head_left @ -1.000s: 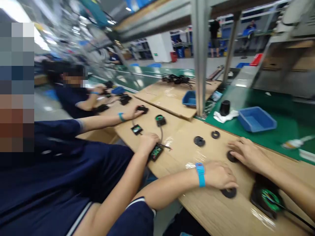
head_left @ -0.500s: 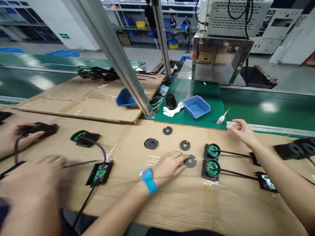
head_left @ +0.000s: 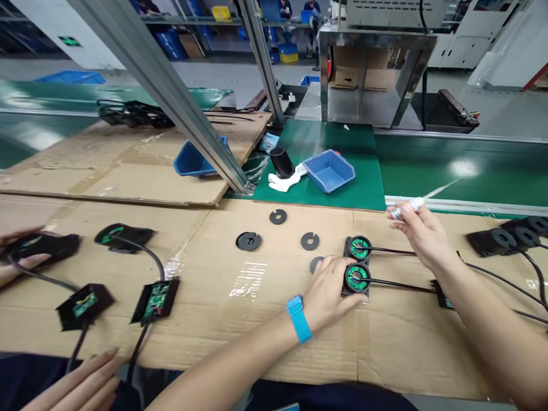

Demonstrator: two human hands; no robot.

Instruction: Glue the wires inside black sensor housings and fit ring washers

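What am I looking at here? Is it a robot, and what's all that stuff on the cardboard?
No robot: these are a person's own bare hands. Every picture comes from one camera worn on that person's head, looking forward and down.

The left hand, below a blue wristband, touches the nearer of two round black parts, which are green inside and have black cables. The right hand holds up a small white bottle with a long, thin tip.

On the cardboard lie flat black rings with notches. Over on the left, the other hands belong to somebody else, near more black parts.
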